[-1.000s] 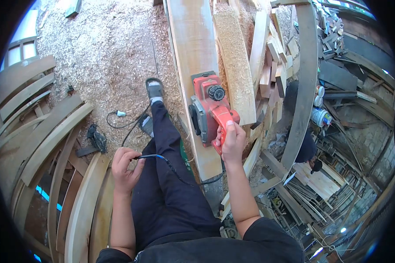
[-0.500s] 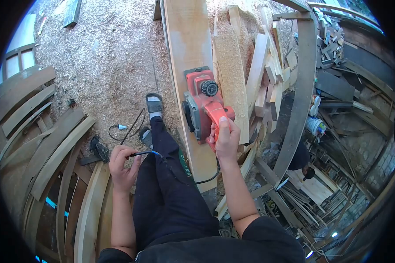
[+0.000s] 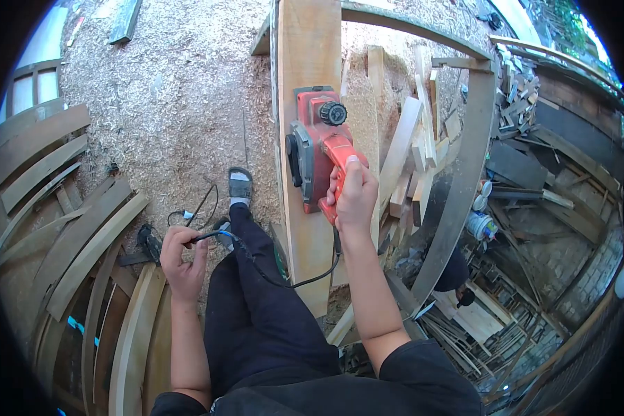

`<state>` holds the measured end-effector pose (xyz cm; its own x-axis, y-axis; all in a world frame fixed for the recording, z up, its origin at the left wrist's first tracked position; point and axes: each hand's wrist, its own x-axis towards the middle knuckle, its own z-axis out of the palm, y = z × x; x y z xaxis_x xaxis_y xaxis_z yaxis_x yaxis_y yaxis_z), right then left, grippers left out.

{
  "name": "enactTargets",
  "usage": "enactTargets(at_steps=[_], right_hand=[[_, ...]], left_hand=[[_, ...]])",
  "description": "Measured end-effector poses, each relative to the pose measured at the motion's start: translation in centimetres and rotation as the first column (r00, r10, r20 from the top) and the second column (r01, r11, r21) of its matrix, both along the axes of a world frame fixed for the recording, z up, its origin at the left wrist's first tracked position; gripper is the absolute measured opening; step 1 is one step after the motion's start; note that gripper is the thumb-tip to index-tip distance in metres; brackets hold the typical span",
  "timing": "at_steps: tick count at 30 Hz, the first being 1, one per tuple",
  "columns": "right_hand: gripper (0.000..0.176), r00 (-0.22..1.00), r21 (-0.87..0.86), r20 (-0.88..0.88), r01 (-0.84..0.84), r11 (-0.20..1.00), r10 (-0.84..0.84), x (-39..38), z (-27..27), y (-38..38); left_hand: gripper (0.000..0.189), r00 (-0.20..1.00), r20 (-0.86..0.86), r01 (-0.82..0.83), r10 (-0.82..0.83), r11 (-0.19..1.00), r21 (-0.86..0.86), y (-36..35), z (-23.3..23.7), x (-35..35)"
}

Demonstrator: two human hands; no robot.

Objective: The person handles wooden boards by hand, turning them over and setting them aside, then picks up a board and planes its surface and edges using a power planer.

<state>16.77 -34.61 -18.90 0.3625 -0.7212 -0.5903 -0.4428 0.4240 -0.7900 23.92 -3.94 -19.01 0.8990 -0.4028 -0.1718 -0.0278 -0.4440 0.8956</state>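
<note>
My right hand is wrapped round the handle of a red electric planer with a black knob. The planer rests on a long, pale wooden board that runs away from me. My left hand pinches the planer's black power cord, which has a blue patch near the fingers. From there the cord droops across my dark trousers and reaches the back of the planer. Below my left hand, the cord's other stretch loops on the floor.
Wood shavings cover the floor. Curved wooden pieces lie stacked at the left. Offcuts pile up right of the board, beside a long timber beam. A paint bucket stands farther right, near another person.
The planer and my right hand sit a little farther forward along the board. My left hand, still on the cord, has shifted slightly left. The whole view has tilted somewhat.
</note>
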Motion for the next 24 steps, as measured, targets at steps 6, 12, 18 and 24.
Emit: enactTargets(at_steps=[6,12,18,24], right_hand=[[0.046,1.0,0.012,0.0,-0.003,1.0,0.003,4.1,0.8,-1.8],[0.046,0.999,-0.036,0.022,-0.037,0.999,0.038,8.5,0.6,-4.1],[0.048,0.997,-0.098,0.035,-0.065,0.993,0.069,13.9,0.1,-7.4],[0.047,0.993,-0.114,0.07,-0.082,0.99,0.091,19.8,0.4,-10.3]], left_hand=[[0.011,0.997,0.05,-0.056,0.056,0.998,-0.008,-1.0,0.8,2.3],[0.01,0.992,0.071,-0.104,0.105,0.994,-0.026,-2.2,1.4,3.3],[0.009,0.976,0.043,-0.21,0.215,0.972,-0.104,-3.0,0.8,3.0],[0.008,0.96,-0.022,-0.278,0.278,0.952,-0.129,-1.9,0.6,2.1]])
